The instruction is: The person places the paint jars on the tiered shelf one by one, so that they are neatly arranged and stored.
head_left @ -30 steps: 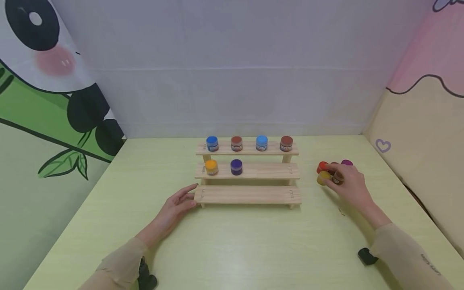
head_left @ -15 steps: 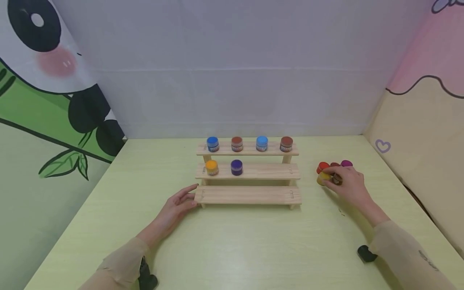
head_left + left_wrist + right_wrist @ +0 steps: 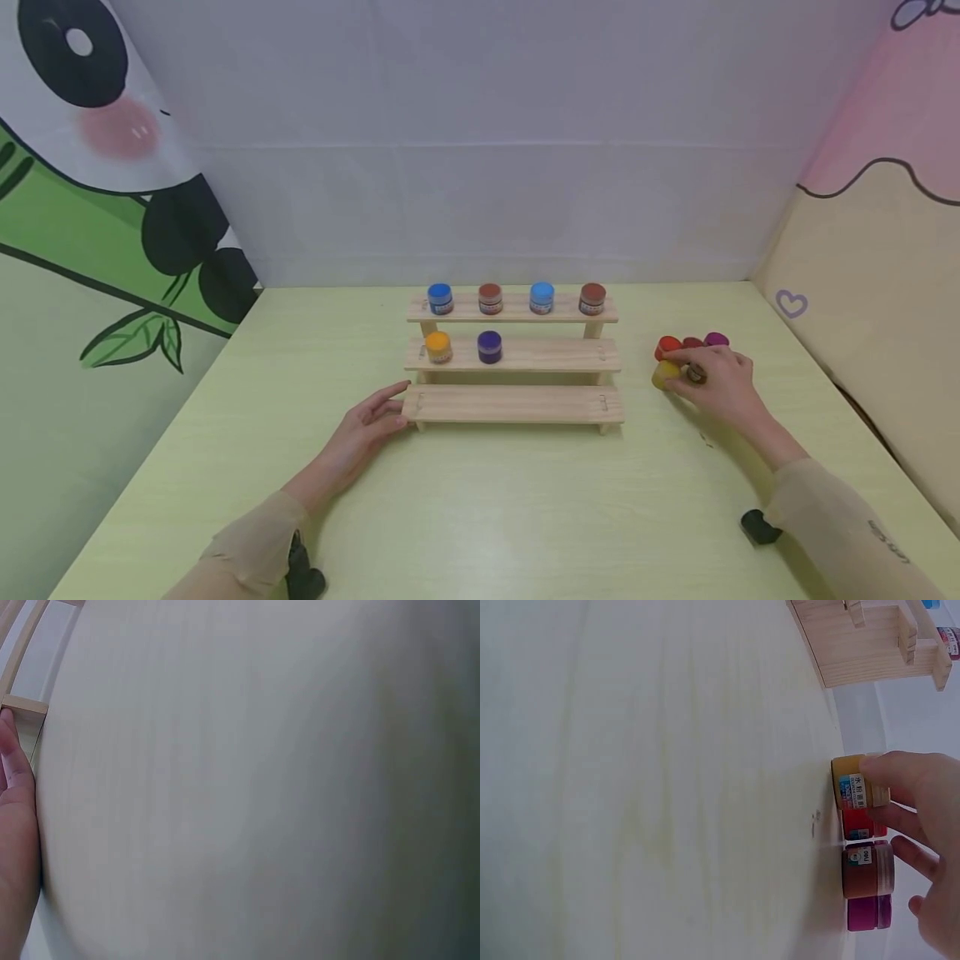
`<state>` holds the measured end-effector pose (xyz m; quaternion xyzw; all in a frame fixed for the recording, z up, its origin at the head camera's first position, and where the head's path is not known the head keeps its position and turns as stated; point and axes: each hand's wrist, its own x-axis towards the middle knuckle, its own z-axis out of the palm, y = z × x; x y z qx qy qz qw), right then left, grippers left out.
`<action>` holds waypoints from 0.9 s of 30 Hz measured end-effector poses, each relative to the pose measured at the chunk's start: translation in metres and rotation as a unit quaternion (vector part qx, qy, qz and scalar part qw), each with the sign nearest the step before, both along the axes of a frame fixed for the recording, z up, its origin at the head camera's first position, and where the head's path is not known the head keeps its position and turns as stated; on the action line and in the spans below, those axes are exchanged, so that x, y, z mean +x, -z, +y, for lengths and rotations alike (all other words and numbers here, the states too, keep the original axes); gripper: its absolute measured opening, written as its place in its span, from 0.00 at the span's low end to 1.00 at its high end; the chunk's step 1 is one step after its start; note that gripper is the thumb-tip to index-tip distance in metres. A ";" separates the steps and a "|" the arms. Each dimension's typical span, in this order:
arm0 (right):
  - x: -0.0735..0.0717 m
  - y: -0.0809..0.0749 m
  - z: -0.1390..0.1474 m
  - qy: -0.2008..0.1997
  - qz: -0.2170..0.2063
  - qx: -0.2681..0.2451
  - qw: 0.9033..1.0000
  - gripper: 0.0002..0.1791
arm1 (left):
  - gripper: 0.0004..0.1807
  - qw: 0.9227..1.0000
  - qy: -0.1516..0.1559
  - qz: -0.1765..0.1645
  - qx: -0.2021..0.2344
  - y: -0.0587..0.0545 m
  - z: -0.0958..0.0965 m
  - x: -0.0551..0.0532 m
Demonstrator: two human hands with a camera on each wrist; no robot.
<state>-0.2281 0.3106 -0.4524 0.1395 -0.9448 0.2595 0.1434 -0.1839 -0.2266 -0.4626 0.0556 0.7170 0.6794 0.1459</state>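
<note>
My left hand (image 3: 365, 422) lies at the left end of a three-tier wooden rack (image 3: 517, 406). Its fingers are fairly straight and touch the end of the lowest shelf. At the right, my right hand (image 3: 722, 382) pinches a yellow paint jar (image 3: 853, 784) by its lid between thumb and fingers. Close around that hand stand a red jar (image 3: 668, 346), a brown jar (image 3: 864, 870) and a purple jar (image 3: 717, 339). A further reddish-brown lid (image 3: 692, 342) shows behind the fingers, partly hidden.
On the top shelf stand a dark blue jar (image 3: 440, 298), a light blue jar (image 3: 542, 297) and two brown-lidded jars. The middle shelf holds an orange-yellow jar (image 3: 438, 347) and a dark purple jar (image 3: 490, 347) at its left. A pale wall rises behind the table (image 3: 480, 517).
The yellow jar has shifted slightly left and toward me in my right hand, away from the brown jar. My left hand stays at the rack.
</note>
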 end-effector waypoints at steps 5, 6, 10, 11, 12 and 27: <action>0.002 -0.001 0.001 -0.008 -0.008 0.014 1.000 0.22 | 0.35 1.000 -0.001 0.001 -0.003 0.000 0.000 0.000; 0.002 -0.001 0.001 -0.010 -0.008 0.013 1.000 0.22 | 0.35 1.000 -0.001 0.002 -0.003 0.000 0.000 0.000; 0.003 -0.001 0.002 -0.016 -0.009 0.003 1.000 0.21 | 0.35 1.000 -0.001 0.002 -0.005 0.000 0.000 0.000; 0.002 0.000 0.002 -0.017 -0.008 0.002 1.000 0.21 | 0.35 1.000 -0.002 0.001 -0.005 0.000 0.000 0.000; 0.002 0.000 0.002 -0.018 -0.007 0.001 1.000 0.21 | 0.35 1.000 -0.001 0.000 -0.005 0.000 0.000 0.000; -0.001 -0.016 -0.004 -0.023 0.035 -0.034 0.999 0.20 | 0.35 1.000 -0.001 -0.004 -0.006 -0.002 0.000 0.001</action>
